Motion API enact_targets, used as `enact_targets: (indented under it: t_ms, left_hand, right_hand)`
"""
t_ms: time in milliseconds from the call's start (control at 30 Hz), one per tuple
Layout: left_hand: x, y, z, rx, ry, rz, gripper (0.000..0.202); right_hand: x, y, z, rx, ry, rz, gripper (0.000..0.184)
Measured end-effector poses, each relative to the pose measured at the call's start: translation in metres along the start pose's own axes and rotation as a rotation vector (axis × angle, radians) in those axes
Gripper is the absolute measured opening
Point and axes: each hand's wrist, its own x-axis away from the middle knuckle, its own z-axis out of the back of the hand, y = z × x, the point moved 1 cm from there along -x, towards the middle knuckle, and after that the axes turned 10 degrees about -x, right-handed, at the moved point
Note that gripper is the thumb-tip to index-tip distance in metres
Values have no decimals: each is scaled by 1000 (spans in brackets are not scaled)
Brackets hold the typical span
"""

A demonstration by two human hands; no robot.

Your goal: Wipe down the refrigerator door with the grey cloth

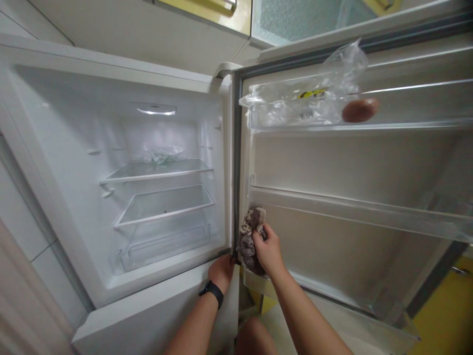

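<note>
The refrigerator [92,296] stands with its door [332,162] swung wide to the right. Bunched in my right hand [269,249] is a dark brown and beige patterned cloth [249,241]; the fingers are closed round it. The cloth lies against the hinge-side edge of the door, beside the grey door gasket [237,162]. My left hand [221,272], with a black watch [213,293] on the wrist, is at the lower hinge corner by the gasket. Its fingers are mostly hidden there, so their grip does not show.
Inside are glass shelves [162,209], a clear drawer [166,249] and a crumpled plastic bag [162,153]. The upper door bin [277,121] holds another plastic bag [318,101] and a brown egg-shaped item [359,110]. A yellow cabinet [447,305] is at the right.
</note>
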Motion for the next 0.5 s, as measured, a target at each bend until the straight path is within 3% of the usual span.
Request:
enact_targets:
  t_ms: [233, 500]
  left_hand:
    - [2, 1, 4, -6, 2, 7, 35]
    - [-6, 1, 12, -23, -6, 17, 35]
  right_hand:
    - [8, 19, 16, 95, -171, -82, 31]
    - [7, 18, 18, 34, -157, -89, 23]
